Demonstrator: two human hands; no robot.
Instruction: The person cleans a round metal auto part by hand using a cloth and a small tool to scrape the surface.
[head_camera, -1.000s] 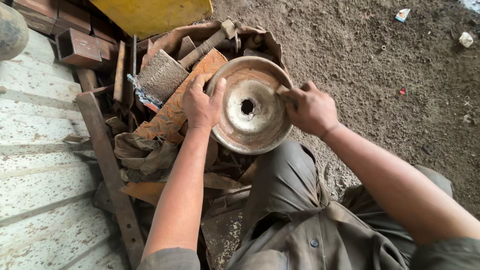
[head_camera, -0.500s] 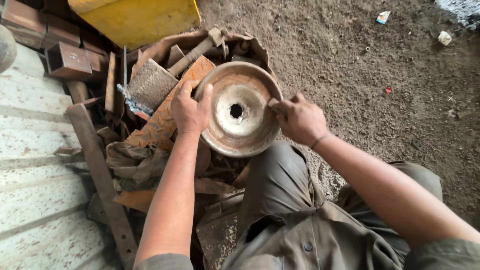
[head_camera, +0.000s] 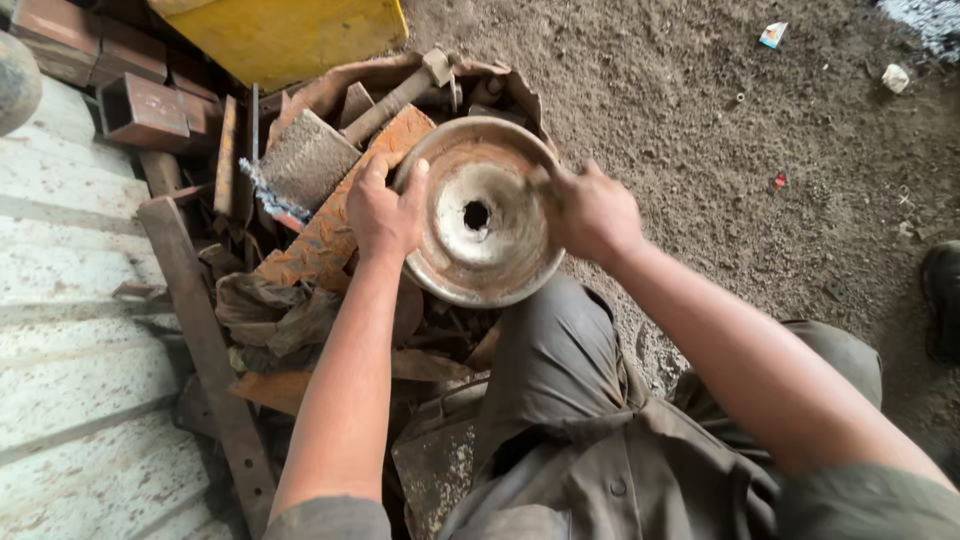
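Observation:
A rusty round metal disc (head_camera: 470, 255) with a hole in its middle stands tilted above my knee (head_camera: 560, 350), its dished face toward me. My left hand (head_camera: 385, 210) grips the disc's left rim, thumb on the face. My right hand (head_camera: 590, 210) is pressed against the right side of the disc with its fingers bunched. It is blurred, and I cannot tell whether something small sits under the fingers.
Behind the disc lies a scrap heap: a rusty patterned plate (head_camera: 320, 240), a hammer-like bar (head_camera: 400, 95), square tubes (head_camera: 145, 110), a long angle bar (head_camera: 200, 340). A yellow container (head_camera: 290, 35) stands beyond. Concrete slabs (head_camera: 60, 300) lie left, dirt floor (head_camera: 750, 150) right, with a dark shoe (head_camera: 940, 300).
My right hand has shifted along the right part of the disc's face and is now blurred. The left hand keeps its grip on the rim. The view has drifted slightly.

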